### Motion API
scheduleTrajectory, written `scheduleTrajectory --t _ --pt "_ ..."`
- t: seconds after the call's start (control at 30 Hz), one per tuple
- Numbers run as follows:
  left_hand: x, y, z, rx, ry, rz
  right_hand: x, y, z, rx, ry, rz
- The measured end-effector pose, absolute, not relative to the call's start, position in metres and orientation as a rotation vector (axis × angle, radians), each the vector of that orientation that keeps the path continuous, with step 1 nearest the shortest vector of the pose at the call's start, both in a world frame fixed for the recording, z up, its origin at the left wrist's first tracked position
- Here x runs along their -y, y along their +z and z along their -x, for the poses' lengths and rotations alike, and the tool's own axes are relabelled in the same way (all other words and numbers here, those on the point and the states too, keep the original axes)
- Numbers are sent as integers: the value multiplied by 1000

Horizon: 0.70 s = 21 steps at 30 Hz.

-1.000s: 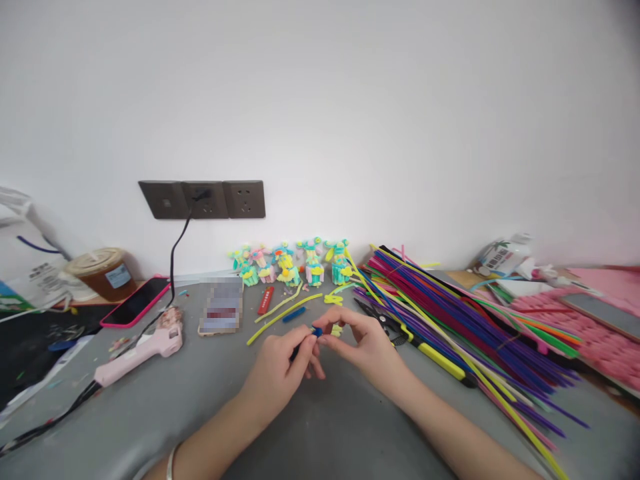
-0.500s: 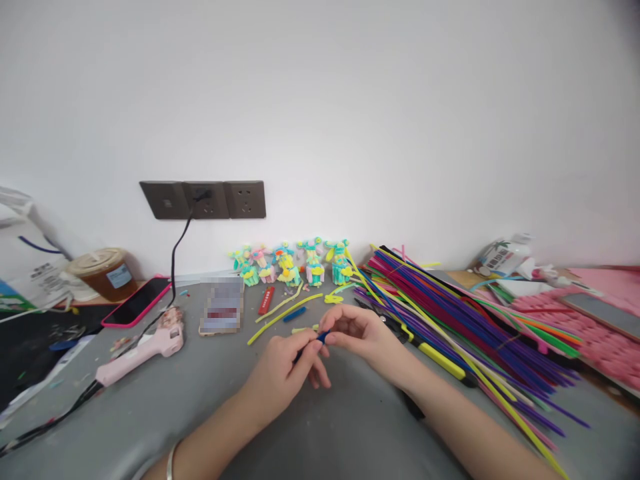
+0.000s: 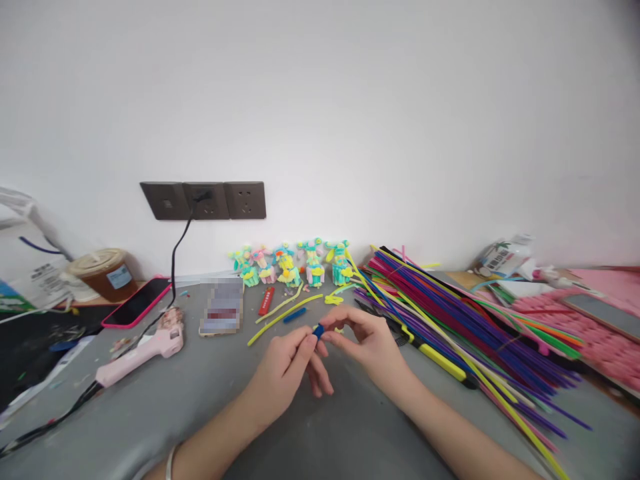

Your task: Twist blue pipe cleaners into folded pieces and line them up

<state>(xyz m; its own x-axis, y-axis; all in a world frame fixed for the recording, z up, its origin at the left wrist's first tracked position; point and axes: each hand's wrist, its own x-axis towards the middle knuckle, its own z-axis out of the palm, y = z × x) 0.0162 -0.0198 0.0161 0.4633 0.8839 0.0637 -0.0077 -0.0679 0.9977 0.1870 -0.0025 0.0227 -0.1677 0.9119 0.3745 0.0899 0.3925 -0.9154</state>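
Between my two hands is a small blue piece (image 3: 319, 331), fuzzy-looking and short. My left hand (image 3: 293, 360) pinches it between thumb and forefinger, its other fingers loosely curled below. From the right, the thumb and forefinger of my right hand (image 3: 357, 337) reach the piece; the fingertips are at its edge. Behind my hands lie a short blue stick (image 3: 295, 315), a long yellow pipe cleaner (image 3: 280, 319), a curled yellow piece (image 3: 334, 300) and a red packet (image 3: 267, 301). Several small pastel figures stand along the wall, one at the right end (image 3: 340, 263).
A pink glue gun (image 3: 140, 357) lies left, near a pink-edged phone (image 3: 137, 303), another phone (image 3: 221, 307) and a drink cup (image 3: 103, 273). To the right are yellow-and-black pliers (image 3: 443, 361) and a large pile of coloured pipe cleaners (image 3: 450, 320).
The blue piece has tilted more upright and shows less of its length. My right hand's thumb and forefinger have spread wider apart around it.
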Motion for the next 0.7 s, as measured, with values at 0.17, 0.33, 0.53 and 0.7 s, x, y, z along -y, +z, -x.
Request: scheduleTrajectory --t 0.17,0.33,0.53,0.7 --pt "19 19 -15 -822 877 -1523 1 20 -187 1541 1035 938" --pt "17 26 -14 -830 854 -1555 0 21 -187 1468 1256 859" --pt "18 29 -15 -761 847 -1490 1 26 -185 1388 1417 748" --pt "19 30 -15 -725 848 -1445 3 27 -183 1326 1508 680"
